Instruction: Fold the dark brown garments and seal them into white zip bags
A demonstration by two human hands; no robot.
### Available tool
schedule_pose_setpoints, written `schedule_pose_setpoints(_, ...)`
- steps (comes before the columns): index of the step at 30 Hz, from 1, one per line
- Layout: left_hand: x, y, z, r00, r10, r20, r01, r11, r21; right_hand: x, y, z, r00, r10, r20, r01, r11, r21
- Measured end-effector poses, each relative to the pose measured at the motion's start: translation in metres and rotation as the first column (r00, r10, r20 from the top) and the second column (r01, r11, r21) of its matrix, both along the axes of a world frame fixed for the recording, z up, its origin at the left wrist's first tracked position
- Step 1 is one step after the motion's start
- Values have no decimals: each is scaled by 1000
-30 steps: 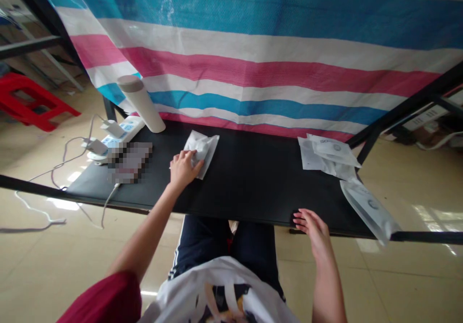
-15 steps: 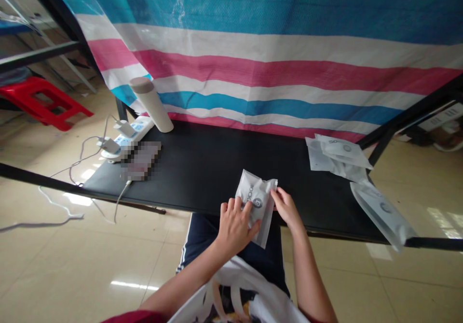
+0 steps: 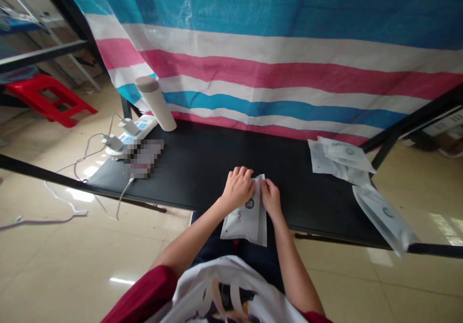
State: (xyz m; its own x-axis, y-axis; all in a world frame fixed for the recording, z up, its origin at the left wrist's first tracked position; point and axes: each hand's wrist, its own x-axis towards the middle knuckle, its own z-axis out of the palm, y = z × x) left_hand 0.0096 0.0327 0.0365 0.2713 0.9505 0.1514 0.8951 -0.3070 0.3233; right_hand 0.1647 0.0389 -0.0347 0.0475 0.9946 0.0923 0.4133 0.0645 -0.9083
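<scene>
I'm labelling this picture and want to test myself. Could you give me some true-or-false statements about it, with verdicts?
1. The left hand and the right hand are both on one plastic bag. True.
2. Two plugs sit in the power strip. True.
3. The bottle is red all over. False: it is white with a greyish lid.
4. Another bag sticks out past the front edge of the table. True.
5. The stool is to the right of the table. False: it is to the left, on the floor.
6. The hanging sheet is plain. False: it has blue, white and pink stripes.
</scene>
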Motion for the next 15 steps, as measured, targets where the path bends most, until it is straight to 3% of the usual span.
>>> schedule_pose_setpoints(5, 4, 34, -11, 993, -119, 20, 120, 966, -227, -4, -4, 1, 1000, -22, -7, 22, 1000, 0)
schedule_pose_setpoints(15, 2, 34, -13, 971, -138, 196, 185, 952, -246, -1, 5, 5, 1000, 6, -23, -6, 1000, -9)
